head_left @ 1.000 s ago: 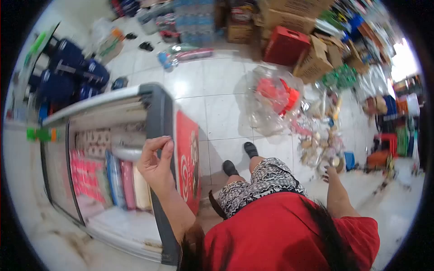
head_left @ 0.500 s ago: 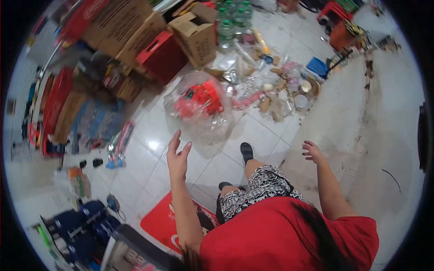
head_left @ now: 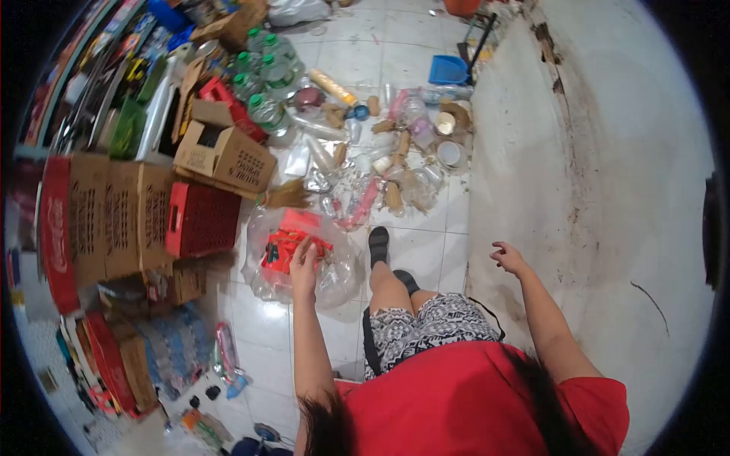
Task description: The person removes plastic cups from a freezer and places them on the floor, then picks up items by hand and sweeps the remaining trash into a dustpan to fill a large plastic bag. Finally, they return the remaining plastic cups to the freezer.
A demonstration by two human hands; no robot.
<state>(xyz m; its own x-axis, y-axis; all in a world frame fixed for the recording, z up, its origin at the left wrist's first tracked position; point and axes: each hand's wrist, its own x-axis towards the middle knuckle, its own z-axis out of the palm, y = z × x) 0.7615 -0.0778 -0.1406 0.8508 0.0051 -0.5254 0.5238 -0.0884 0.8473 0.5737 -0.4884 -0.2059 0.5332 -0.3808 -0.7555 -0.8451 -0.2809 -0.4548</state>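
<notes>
My left hand [head_left: 304, 270] is held out, fingers loosely bent and nothing in them. In this view it overlaps a large clear plastic bag [head_left: 344, 266] with red items [head_left: 289, 237] inside or on top. Off to the other side, by the pale wall, my right hand [head_left: 508, 258] hangs in the air, its fingers apart and slightly curled, holding nothing. Ahead of my feet lies a litter pile with clear plastic bottles, a pink wrapper [head_left: 368, 199], brown pieces and a white round container [head_left: 450, 155]. Straw broom bristles [head_left: 287, 195] lie just above the bag.
At the left stand a red crate [head_left: 204, 219], an open cardboard box [head_left: 226, 156] and upright stacked cartons [head_left: 118, 213]. Several green-capped bottles [head_left: 266, 112] stand beyond. A blue dustpan [head_left: 449, 70] rests near the wall [head_left: 563, 190] on my right.
My view has turned and moved toward the litter; a foot has stepped forward. The left hand now overlaps the plastic bag. The red mat has left view.
</notes>
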